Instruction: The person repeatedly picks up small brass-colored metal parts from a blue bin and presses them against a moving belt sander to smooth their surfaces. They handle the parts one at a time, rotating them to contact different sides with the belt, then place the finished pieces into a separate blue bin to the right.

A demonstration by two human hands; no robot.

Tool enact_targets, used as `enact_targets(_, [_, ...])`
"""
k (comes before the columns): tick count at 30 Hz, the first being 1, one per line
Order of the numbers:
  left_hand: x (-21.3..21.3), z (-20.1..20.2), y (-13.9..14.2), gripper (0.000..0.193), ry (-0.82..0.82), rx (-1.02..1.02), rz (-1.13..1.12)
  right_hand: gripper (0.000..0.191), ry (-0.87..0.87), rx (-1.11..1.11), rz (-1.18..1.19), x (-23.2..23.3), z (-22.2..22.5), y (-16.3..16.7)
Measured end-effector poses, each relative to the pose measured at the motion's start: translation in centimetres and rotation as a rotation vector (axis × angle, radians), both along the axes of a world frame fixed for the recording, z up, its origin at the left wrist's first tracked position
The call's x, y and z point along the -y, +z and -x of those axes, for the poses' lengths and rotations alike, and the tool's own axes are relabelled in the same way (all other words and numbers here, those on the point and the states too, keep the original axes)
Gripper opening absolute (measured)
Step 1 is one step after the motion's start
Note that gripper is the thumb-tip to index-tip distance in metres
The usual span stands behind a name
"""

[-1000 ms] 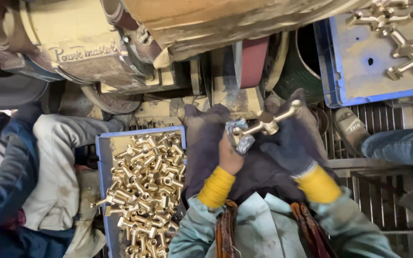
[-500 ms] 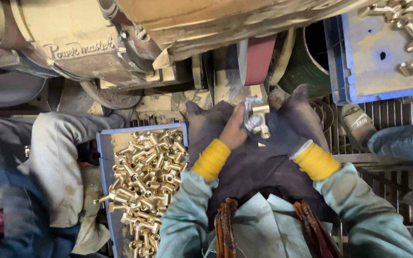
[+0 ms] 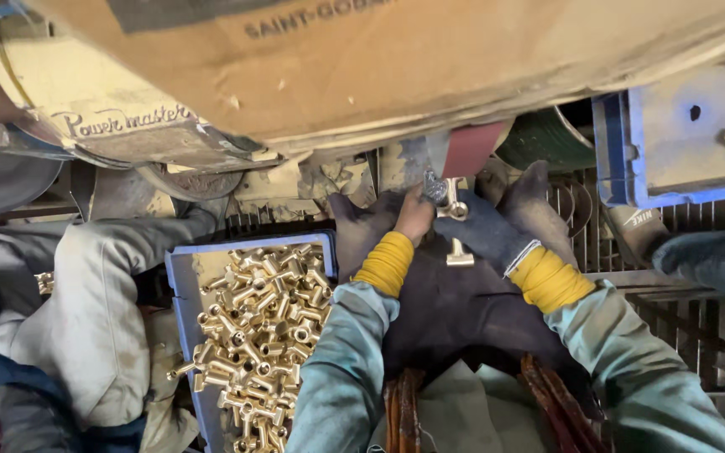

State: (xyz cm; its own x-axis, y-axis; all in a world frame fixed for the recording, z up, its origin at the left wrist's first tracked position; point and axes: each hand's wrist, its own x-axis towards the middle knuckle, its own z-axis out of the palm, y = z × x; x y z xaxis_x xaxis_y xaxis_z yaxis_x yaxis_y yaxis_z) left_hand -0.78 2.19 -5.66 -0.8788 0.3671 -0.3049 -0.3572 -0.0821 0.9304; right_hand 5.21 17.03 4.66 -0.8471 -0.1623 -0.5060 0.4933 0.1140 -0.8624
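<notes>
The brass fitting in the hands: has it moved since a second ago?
Yes. The brass fitting has gone up from the lap to the red sanding belt, held by both hands.

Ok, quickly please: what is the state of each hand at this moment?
Left hand: closed on the metal fitting, near the red belt.
Right hand: gloved, closed on the same fitting.

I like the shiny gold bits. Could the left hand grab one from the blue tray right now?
Probably not yet: the left hand is holding the metal fitting. The blue tray sits open beside that arm, uncovered.
</notes>
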Motion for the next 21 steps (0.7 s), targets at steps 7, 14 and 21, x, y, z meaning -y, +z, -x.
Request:
enact_targets(7, [-0.2,-0.3,-0.3,0.036,0.104,0.427,-0.061,0.034,-0.071,-0.043,0.151,-0.4,2.6,-0.7])
enact_targets(14, [0.6,-1.5,-0.2,0.032,0.007,-0.176,0.116,0.049,0.117,-0.438,-0.247,0.3,-1.1,2.0])
enact_targets(21, [1.2,-1.9,-0.5,0.037,0.031,-0.585,0.182,0.048,0.258,-0.225,-0.396,0.2,-0.3,3.1])
